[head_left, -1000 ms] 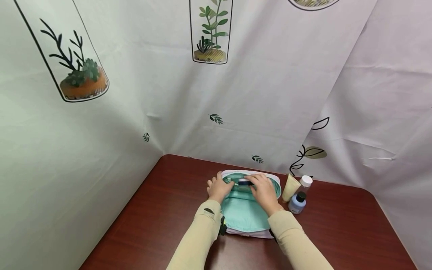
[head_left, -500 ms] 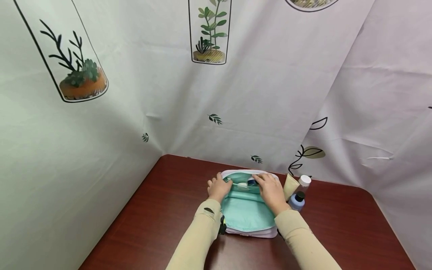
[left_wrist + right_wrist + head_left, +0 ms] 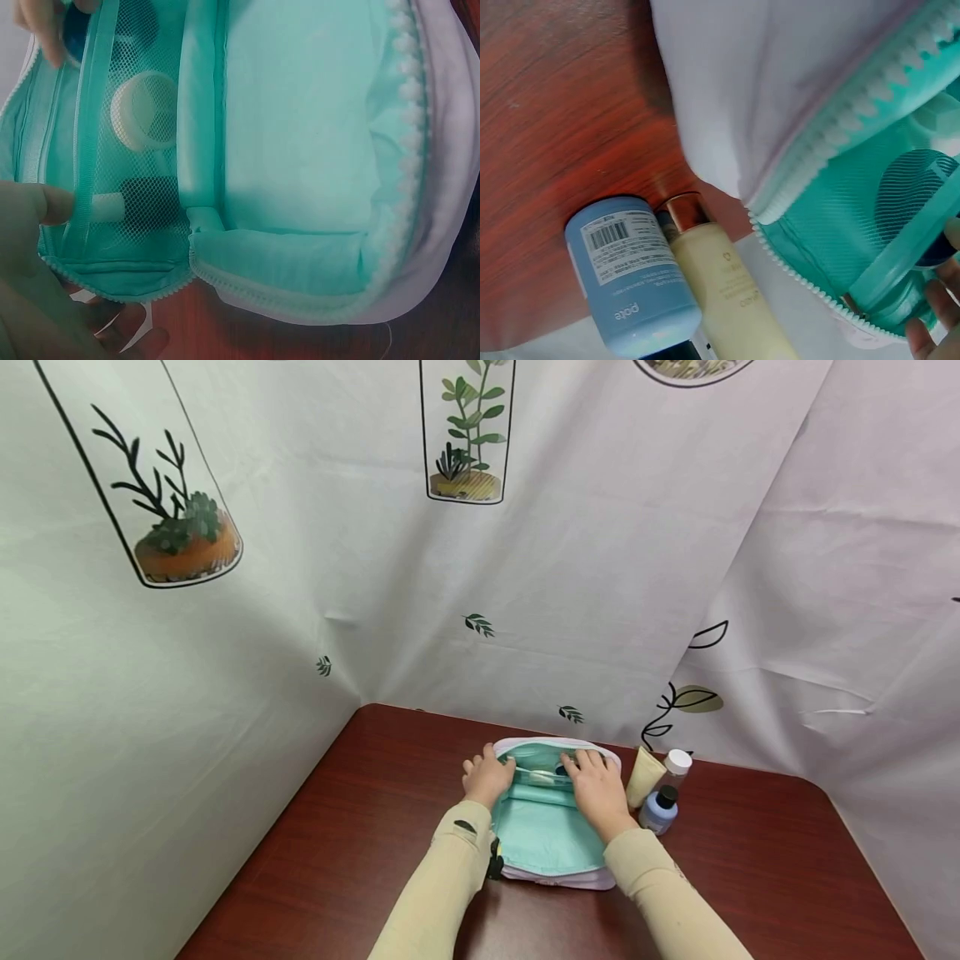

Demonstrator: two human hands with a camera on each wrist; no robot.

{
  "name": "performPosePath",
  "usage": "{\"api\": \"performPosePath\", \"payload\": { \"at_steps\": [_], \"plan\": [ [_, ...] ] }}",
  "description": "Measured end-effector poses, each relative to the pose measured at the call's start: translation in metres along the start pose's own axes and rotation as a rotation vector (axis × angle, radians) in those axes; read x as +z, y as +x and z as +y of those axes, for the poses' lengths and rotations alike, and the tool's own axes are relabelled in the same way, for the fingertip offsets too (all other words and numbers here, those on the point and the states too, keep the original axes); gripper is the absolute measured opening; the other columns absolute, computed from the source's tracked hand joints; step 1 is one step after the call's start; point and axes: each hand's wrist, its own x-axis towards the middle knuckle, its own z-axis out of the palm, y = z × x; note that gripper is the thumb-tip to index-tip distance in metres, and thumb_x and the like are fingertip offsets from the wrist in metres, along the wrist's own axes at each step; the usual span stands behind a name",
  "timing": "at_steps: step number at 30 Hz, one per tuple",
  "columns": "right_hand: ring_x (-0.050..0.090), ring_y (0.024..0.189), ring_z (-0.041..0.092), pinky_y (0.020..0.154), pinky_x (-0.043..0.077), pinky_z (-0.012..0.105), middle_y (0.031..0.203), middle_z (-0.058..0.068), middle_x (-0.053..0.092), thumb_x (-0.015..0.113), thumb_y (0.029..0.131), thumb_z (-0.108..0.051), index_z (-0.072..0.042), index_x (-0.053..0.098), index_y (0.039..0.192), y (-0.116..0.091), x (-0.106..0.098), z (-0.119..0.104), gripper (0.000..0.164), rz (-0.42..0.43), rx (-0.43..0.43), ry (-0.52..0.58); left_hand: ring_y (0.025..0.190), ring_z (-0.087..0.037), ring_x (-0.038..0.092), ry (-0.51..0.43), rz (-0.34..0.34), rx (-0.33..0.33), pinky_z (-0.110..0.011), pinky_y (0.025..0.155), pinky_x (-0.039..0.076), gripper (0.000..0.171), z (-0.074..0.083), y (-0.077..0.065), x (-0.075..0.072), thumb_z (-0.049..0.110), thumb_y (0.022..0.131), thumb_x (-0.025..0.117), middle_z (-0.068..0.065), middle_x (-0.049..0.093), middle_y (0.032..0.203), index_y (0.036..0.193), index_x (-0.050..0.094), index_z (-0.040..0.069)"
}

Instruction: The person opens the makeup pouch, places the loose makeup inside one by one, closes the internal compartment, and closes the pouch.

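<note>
A toiletry bag (image 3: 551,839), pale lilac outside and mint green inside, lies unzipped on the table. Its mesh pocket (image 3: 150,67) contains a round white-lidded container (image 3: 142,111), a small dark item with a white end (image 3: 154,202) and a round dark blue container (image 3: 911,191). My left hand (image 3: 487,777) grips the bag's left side, thumb on the pocket's edge band and fingers outside. My right hand (image 3: 597,787) is at the pocket's right part. Its fingertips (image 3: 939,296) are right at the dark blue container, part of which shows above the band.
Just right of the bag stand a cream-coloured tube (image 3: 645,777), a blue bottle with a black cap (image 3: 658,812) and a clear bottle with a white cap (image 3: 678,765). The dark red table (image 3: 405,802) meets a printed cloth backdrop (image 3: 420,652) behind and at the left.
The dark blue container has moved right and down into the mesh pocket with my right hand, whose fingers are now more spread. My left hand stays on the bag's left edge.
</note>
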Motion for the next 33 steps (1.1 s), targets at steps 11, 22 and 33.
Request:
{"api": "performPosePath", "payload": {
  "at_steps": [11, 22, 33],
  "plan": [
    [0.042, 0.107, 0.028, 0.085, 0.034, 0.046, 0.116, 0.01, 0.049, 0.05, 0.092, -0.01, -0.01, 0.059, 0.122, -0.008, 0.008, -0.001, 0.031, -0.004, -0.016, -0.036, 0.118, -0.039, 0.032, 0.01, 0.003, 0.009, -0.053, 0.092, 0.03, 0.06, -0.003, 0.002, 0.002, 0.037, 0.095, 0.048, -0.022, 0.04, 0.134, 0.143, 0.03, 0.006],
    [0.052, 0.091, 0.029, 0.076, 0.041, 0.043, 0.094, 0.009, 0.057, 0.063, 0.08, 0.0, -0.009, 0.068, 0.096, -0.007, 0.008, 0.007, 0.019, 0.109, -0.003, 0.065, 0.117, -0.039, 0.033, -0.01, -0.013, 0.06, -0.054, 0.092, 0.029, 0.06, -0.009, 0.005, 0.004, 0.039, 0.095, 0.048, -0.021, 0.041, 0.134, 0.142, 0.031, 0.007],
    [0.053, 0.08, 0.027, 0.071, 0.044, 0.041, 0.085, 0.008, 0.063, 0.064, 0.077, 0.004, -0.007, 0.064, 0.083, -0.008, 0.018, 0.019, 0.013, 0.211, 0.022, 0.17, 0.091, -0.033, 0.056, -0.139, 0.024, 0.145, -0.044, 0.072, 0.045, 0.036, -0.014, 0.01, 0.006, 0.019, 0.095, 0.053, -0.02, 0.058, 0.111, 0.128, 0.045, 0.007]
  ]
}}
